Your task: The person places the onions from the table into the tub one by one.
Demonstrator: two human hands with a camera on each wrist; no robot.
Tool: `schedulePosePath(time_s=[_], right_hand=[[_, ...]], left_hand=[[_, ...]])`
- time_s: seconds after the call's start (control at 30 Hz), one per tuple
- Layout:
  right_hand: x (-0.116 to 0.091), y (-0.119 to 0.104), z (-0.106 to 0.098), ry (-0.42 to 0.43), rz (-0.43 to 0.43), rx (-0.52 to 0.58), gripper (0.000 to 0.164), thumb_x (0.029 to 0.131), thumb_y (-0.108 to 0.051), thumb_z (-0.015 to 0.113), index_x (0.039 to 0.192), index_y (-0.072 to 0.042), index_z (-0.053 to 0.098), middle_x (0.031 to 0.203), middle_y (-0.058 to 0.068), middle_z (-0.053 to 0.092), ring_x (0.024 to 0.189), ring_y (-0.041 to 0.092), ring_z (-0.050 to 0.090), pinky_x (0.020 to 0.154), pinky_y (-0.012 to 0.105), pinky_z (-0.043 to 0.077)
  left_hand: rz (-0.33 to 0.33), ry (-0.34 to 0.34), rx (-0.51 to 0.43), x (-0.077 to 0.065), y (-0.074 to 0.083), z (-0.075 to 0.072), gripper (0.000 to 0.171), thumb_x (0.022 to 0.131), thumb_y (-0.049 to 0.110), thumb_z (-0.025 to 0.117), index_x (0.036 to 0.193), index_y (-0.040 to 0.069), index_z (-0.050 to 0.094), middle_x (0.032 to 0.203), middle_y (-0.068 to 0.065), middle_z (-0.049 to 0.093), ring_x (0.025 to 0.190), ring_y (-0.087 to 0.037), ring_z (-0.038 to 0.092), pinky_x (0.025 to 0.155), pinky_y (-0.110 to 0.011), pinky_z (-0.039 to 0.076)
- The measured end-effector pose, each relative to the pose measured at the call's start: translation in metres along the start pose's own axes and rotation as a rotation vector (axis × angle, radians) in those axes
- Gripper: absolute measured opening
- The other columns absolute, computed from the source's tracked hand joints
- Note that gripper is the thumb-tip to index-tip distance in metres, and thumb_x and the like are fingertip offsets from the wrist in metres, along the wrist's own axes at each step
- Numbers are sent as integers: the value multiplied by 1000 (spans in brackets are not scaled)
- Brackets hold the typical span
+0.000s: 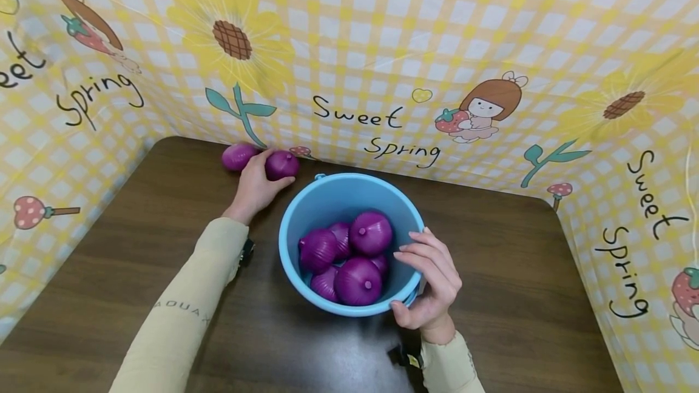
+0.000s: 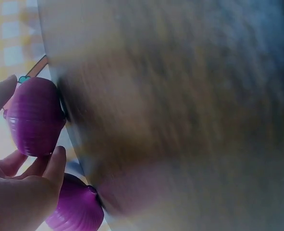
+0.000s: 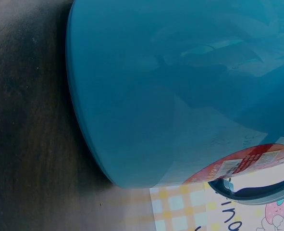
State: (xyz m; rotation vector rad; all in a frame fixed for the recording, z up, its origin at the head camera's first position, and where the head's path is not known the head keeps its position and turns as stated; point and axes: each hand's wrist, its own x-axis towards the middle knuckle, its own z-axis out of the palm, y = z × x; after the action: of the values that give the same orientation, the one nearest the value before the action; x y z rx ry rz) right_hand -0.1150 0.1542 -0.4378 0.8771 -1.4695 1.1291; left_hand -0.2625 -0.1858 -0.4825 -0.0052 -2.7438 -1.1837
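Observation:
At the table's back edge, my left hand [image 1: 256,184] holds a purple onion [image 1: 282,165] between thumb and fingers. In the left wrist view the held onion [image 2: 35,117] shows glossy, ribbed skin. A second onion [image 1: 239,156] lies just left of that hand; the left wrist view shows this other onion [image 2: 79,207] beyond the fingers. My right hand [image 1: 434,278] grips the near right rim of a blue bucket [image 1: 322,196], its fingers over the inside. Several more purple onions [image 1: 357,281] lie in the bucket. Its smooth blue side [image 3: 156,96] fills most of the right wrist view.
The bucket stands mid-way on a dark brown wooden table [image 1: 502,296]. A yellow checked cloth [image 1: 349,35] with flowers and lettering rises behind and along both sides. The bucket's handle [image 3: 257,192] and a red label [image 3: 238,163] show in the right wrist view.

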Motion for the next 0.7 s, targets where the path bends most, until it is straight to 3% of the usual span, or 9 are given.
schedulePosePath(time_s=[0.27, 0.7], right_hand=[[-1, 0, 0, 0, -2, 5, 60, 85, -54, 65, 80, 5, 74, 80, 19, 70, 87, 42, 66, 97, 55, 51], [0, 1, -1, -5, -1, -3, 60, 85, -54, 64, 81, 5, 74, 81, 19, 70, 87, 41, 67, 98, 54, 51]], left_hand=[[-30, 22, -39, -1, 2, 2, 76, 91, 23, 80, 151, 0, 39, 152, -26, 42, 138, -44, 40, 114, -57, 32], [-16, 63, -72, -3, 5, -1, 72, 88, 20, 83, 148, 3, 48, 148, -21, 49, 135, -39, 45, 111, -56, 36]])
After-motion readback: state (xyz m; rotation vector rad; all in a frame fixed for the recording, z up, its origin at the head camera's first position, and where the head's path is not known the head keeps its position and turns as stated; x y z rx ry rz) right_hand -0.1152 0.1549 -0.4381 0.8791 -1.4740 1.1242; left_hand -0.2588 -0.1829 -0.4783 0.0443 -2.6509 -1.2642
